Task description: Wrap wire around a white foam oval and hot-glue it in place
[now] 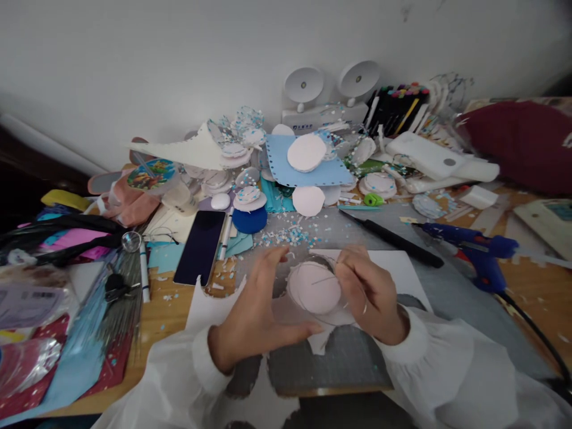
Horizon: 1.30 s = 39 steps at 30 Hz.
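A pale pink foam disc (314,288) sits between my two hands above a grey mat (339,357). My left hand (257,310) curls round the disc's left side, fingertips pinched near its top edge. My right hand (370,293) grips the disc's right edge, and thin wire or thread loops across the disc from its fingers. White paper with cut-out holes (393,265) lies under the hands.
A black phone (200,246) lies left of the hands, a blue glue gun (473,247) with its cable to the right, a black pen-like tool (393,238) between. Foam discs, blue paper (304,167), markers and confetti scraps crowd the back. Paper stacks fill the left.
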Motion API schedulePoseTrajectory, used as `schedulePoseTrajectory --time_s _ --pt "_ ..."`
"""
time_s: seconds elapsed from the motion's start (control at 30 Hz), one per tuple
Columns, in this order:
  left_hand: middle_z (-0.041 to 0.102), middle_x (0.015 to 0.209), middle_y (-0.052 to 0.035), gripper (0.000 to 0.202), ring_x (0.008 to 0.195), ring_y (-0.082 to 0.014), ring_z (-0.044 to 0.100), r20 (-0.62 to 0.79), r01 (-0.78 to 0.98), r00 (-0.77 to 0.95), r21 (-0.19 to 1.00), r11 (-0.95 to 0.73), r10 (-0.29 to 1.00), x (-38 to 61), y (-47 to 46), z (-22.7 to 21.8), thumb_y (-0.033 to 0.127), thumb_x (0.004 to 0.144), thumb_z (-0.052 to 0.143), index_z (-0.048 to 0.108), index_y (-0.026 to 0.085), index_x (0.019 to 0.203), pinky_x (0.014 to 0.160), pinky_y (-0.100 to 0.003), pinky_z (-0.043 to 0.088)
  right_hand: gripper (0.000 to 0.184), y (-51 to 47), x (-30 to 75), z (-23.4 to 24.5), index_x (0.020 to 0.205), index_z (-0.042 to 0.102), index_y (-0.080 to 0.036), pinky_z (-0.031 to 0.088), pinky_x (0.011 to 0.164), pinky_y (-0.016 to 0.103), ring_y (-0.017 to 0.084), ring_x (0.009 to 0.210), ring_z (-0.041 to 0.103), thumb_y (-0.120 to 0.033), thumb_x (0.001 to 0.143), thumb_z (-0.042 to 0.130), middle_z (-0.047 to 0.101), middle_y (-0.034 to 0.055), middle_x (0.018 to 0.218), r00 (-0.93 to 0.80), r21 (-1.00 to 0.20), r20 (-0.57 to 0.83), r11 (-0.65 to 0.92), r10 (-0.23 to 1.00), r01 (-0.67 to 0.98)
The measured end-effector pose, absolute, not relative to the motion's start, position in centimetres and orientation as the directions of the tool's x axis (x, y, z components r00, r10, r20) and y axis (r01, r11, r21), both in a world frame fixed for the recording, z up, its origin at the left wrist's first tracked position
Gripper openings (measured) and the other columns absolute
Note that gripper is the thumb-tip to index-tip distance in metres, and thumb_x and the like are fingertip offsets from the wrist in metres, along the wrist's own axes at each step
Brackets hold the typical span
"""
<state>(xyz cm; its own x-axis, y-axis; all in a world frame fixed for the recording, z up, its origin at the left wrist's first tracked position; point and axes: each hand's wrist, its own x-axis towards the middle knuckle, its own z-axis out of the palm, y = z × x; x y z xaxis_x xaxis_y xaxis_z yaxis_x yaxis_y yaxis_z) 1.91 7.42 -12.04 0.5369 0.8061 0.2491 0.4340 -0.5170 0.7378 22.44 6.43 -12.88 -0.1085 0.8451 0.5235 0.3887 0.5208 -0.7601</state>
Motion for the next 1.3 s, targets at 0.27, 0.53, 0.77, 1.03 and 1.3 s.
schedulePoseTrajectory --time_s 0.27,0.53,0.77,1.03,1.3 --pt "0.055 0.126 -0.0117 0.073 0.117 -0.0280 0.052 0.234 0.414 0.578 0.741 -0.528 0.782 2.1 6.9 -12.2 0.042 0.072 0.076 0.037 0.023 0.132 0.099 -0.044 0.042 0.030 5.9 21.9 -13.3 0.068 0.038 -0.021 0.029 0.059 0.032 0.014 0.061 0.036 -0.026 0.098 0.038 0.036 -0.0027 0.065 -0.069 -0.918 0.303 0.311 0.950 0.245" --pt "0.049 0.136 -0.0117 0.081 0.123 -0.0288 0.049 0.239 0.187 0.586 0.890 -0.416 0.774 1.8 6.5 -12.2 0.036 0.071 0.077 0.034 0.026 0.139 0.105 -0.044 0.038 0.036 6.1 21.8 -12.7 0.061 0.031 -0.021 0.029 0.061 0.033 0.014 0.059 0.036 -0.026 0.097 0.038 0.035 -0.0030 0.059 -0.151 -0.883 0.325 0.357 0.934 0.306" --pt "0.050 0.136 -0.0138 0.064 0.122 -0.0314 0.050 0.103 -0.055 0.557 0.995 -0.087 0.824 1.2 6.4 -13.2 0.046 0.079 0.067 0.043 0.024 0.135 0.101 -0.046 0.042 0.037 6.3 22.0 -13.3 0.064 0.034 -0.022 0.031 0.063 0.035 0.015 0.058 0.036 -0.033 0.099 0.030 0.037 -0.0025 0.058 -0.221 -0.857 0.447 0.486 0.867 0.170" --pt "0.059 0.126 -0.0149 0.063 0.117 -0.0329 0.055 0.032 -0.180 0.610 0.979 0.099 0.792 1.3 6.5 -12.9 0.056 0.077 0.065 0.053 0.020 0.128 0.099 -0.047 0.044 0.035 6.3 22.1 -12.8 0.067 0.037 -0.022 0.034 0.064 0.036 0.016 0.059 0.037 -0.039 0.097 0.033 0.039 -0.0021 0.059 -0.289 -0.801 0.539 0.588 0.791 0.115" --pt "0.060 0.121 -0.0141 0.063 0.109 -0.0300 0.059 0.024 -0.230 0.603 0.962 0.145 0.797 1.8 6.8 -12.1 0.053 0.073 0.070 0.049 0.023 0.124 0.090 -0.044 0.049 0.033 5.9 22.0 -13.1 0.070 0.043 -0.021 0.035 0.064 0.035 0.015 0.060 0.040 -0.040 0.097 0.037 0.043 -0.0018 0.063 -0.307 -0.884 0.432 0.466 0.848 0.042"
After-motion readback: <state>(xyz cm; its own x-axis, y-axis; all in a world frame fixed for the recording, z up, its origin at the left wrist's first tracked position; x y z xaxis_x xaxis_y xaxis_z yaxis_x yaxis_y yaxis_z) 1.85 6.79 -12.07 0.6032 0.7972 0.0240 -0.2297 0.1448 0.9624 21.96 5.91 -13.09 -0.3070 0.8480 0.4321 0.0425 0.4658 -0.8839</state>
